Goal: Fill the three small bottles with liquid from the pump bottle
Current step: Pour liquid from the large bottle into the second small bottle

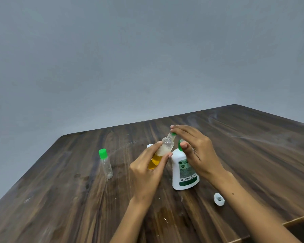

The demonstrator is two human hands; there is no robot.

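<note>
Amber liquid half fills the small open bottle [162, 152] that our left hand [147, 170] grips between thumb and fingers, tilted so its mouth sits under the green spout of the white pump bottle [184, 170]. Our right hand [195, 151] rests on the pump head, fingers loosely extended. At nine o'clock from the pump bottle, apart from it, a clear green-capped bottle [105, 163] stands on the wooden table [253, 155]. At five o'clock lies a loose white cap [219, 199].

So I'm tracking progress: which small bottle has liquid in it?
The uncapped one gripped by the left hand, holding yellow liquid; the green-capped bottle looks empty.
</note>
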